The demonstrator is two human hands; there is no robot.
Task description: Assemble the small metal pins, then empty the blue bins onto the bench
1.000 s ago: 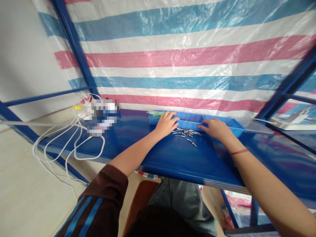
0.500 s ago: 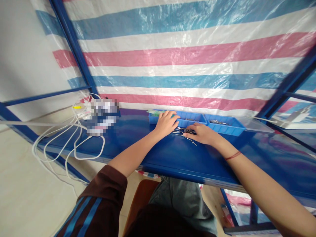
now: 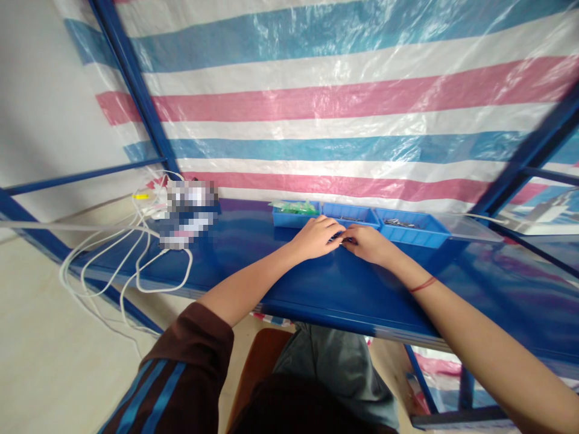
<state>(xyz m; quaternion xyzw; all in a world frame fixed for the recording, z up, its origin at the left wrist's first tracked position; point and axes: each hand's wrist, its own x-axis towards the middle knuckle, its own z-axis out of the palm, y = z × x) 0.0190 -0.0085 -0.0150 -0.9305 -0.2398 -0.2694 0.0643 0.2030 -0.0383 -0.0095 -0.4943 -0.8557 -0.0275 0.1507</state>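
- Meeting over a small cluster of thin metal pins (image 3: 335, 237), the left hand (image 3: 316, 236) and right hand (image 3: 368, 246) bring their fingertips close together, just in front of the middle blue bin (image 3: 357, 214).
- Both hands have curled fingers; whether either one grips a pin, I cannot tell, since the fingers hide most of the metal.
- The few pins that show lie between the fingertips, low over the tabletop (image 3: 344, 295).
- For good control, press evenly from both sides, so the slim, probably slippery shafts line up rather than roll away.
- Light pressure should do; the ends may be sharp, and a hard squeeze could prick.
- Pinching near the middle of the shafts, rather than at the tips, would likely stop them swivelling.
- Mind the left blue bin (image 3: 289, 220), which has green pieces (image 3: 296, 208) in it and stands just beyond the left hand; a knock could shift it.
- The right blue bin (image 3: 414, 237) has metal pieces (image 3: 398, 223) in it, so any lift of the right hand is best made clear of its front wall.
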